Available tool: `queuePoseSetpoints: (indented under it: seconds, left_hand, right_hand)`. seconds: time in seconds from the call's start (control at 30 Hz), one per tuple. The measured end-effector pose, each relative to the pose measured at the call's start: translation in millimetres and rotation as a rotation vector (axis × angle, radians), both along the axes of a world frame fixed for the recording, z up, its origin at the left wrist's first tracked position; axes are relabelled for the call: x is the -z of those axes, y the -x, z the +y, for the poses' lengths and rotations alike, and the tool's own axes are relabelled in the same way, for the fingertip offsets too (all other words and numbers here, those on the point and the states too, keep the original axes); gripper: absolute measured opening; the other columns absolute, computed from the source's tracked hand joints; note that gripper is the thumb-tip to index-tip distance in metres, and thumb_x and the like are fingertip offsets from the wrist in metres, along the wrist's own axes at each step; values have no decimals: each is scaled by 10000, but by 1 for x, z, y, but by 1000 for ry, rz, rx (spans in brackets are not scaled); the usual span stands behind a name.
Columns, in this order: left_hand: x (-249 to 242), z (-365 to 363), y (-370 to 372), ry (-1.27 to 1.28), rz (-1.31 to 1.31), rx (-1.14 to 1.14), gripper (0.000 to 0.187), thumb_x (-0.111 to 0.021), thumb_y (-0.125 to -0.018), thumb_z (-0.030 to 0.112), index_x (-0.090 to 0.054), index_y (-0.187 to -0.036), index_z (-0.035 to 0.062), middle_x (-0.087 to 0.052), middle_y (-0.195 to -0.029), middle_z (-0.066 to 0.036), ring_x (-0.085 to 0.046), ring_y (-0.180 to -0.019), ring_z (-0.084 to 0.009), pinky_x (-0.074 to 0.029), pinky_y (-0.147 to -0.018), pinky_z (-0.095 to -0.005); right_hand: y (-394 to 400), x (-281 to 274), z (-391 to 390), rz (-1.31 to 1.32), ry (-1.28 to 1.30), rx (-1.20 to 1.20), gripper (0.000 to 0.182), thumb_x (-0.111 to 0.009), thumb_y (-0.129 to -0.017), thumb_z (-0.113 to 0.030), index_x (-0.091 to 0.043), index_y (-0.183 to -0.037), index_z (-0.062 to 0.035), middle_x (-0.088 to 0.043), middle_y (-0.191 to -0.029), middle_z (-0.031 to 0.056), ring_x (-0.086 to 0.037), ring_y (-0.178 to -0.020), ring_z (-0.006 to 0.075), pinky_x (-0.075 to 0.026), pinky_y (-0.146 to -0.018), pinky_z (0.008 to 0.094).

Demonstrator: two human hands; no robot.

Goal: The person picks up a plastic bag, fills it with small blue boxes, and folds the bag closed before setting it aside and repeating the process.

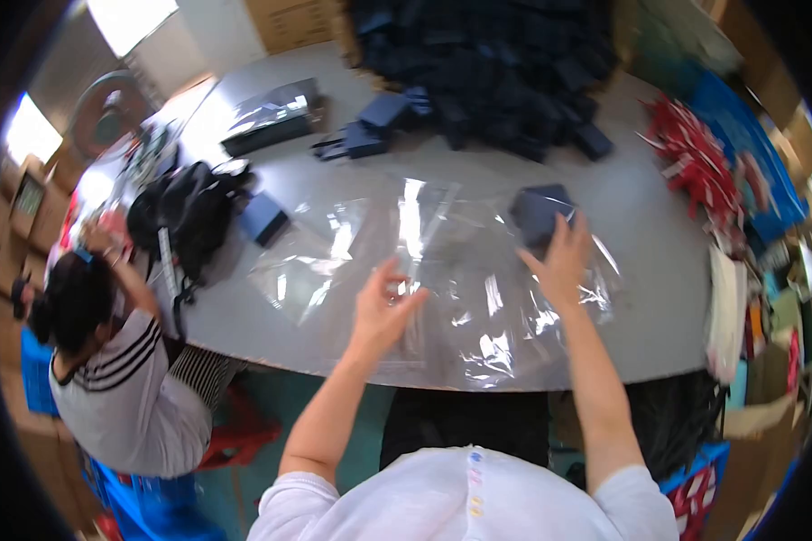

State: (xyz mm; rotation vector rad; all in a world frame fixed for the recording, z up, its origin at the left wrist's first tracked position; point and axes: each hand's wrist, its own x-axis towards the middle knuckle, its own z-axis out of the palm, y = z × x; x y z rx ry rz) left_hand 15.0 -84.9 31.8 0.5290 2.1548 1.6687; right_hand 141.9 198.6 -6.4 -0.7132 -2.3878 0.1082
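Note:
My left hand point(383, 308) is above the table's near half, over clear plastic bags point(334, 257), with its fingers loosely curled and its thumb held apart. Nothing shows in its grasp. My right hand point(564, 261) reaches forward with fingers and thumb spread, its fingertips overlapping the near right edge of a dark blue box point(539, 209). Around the box and under both hands lies more shiny clear plastic film point(492, 307), spread flat and wrinkled.
A large heap of dark blue boxes point(487, 63) fills the back of the grey table point(659, 298). To the left are a wrapped pack point(275, 117), a blue box point(263, 218) and black bags point(185, 212). Red-and-white strips point(704, 167) lie right. A person point(122, 379) sits at left.

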Motion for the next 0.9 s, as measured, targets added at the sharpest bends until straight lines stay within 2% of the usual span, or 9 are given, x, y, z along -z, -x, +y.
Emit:
queuePoseSetpoints:
  seconds: [0.1,0.2,0.3,0.33,0.43,0.53,0.77,0.83,0.9]
  left_hand:
    - [15,-68,116,301,781,-197,655,-809,-710,120,-523,-1290,17,-590,-1226,-183,-539,-1162,-335,-449,-975,-416]
    - [28,-117,231,752,912,-244,815,-817,-621,187,-476,-1351,61,-498,-1368,-172,-440,-1288,-366,-388,-1058,-460]
    - [39,-129,312,1102,683,-112,1023,-843,-565,316,-377,-1453,114,-478,-1377,-154,-476,-1257,-351,-410,-1050,-442]
    - [36,-126,325,1077,536,-99,1071,-853,-531,330,-368,-1465,129,-484,-1345,-163,-486,-1240,-357,-424,-1037,-443]
    - [27,-115,326,1001,568,-150,1098,-856,-504,305,-364,-1469,131,-498,-1276,-165,-506,-1200,-370,-443,-1005,-448]
    - [3,-94,291,691,734,-119,1087,-856,-478,157,-388,-1458,113,-486,-1217,-166,-512,-1144,-374,-443,-985,-434]
    - [-73,20,129,477,730,187,1105,-867,-479,76,-374,-1468,68,-441,-1289,-168,-489,-1182,-373,-427,-1007,-430]
    - [-70,44,102,396,791,285,1077,-870,-496,104,-386,-1457,57,-440,-1296,-183,-495,-1170,-382,-449,-978,-443]
    - [-72,74,67,298,777,381,1061,-872,-500,116,-395,-1445,40,-443,-1291,-194,-491,-1160,-389,-463,-958,-445]
  right_hand:
    - [-91,-29,-5,-334,201,-323,881,-793,-739,-246,-347,-1476,-61,-219,-1560,231,-212,-1438,433,-259,-1151,508]
    - [-123,-140,32,-981,979,-1005,683,-808,-761,-245,-537,-1347,-20,-513,-1385,235,-485,-1285,416,-387,-1084,467]
    - [-107,-149,108,-330,1502,-928,633,-845,-721,-220,-593,-1256,5,-676,-1097,162,-654,-1047,279,-507,-932,393]
    - [-80,-145,130,-54,1481,-678,592,-810,-734,-144,-582,-1262,0,-677,-1050,133,-654,-980,251,-514,-895,366]
    - [0,-60,262,-188,507,-145,787,-813,-682,-140,-472,-1389,-91,-547,-1311,191,-535,-1221,286,-473,-989,395]
    - [80,-2,326,-201,309,206,990,-873,-585,-315,-408,-1440,-136,-500,-1343,275,-458,-1292,420,-416,-1063,458]
    - [95,2,358,-422,320,300,994,-836,-629,-450,-389,-1440,-91,-506,-1341,264,-468,-1285,424,-417,-1028,544]
    - [46,-32,334,256,1386,-191,843,-767,-746,-407,-405,-1428,-69,-507,-1361,253,-486,-1264,421,-433,-988,542]
    - [-24,-42,292,674,1857,-432,683,-671,-856,-380,-433,-1405,-49,-510,-1389,211,-529,-1225,389,-427,-976,543]
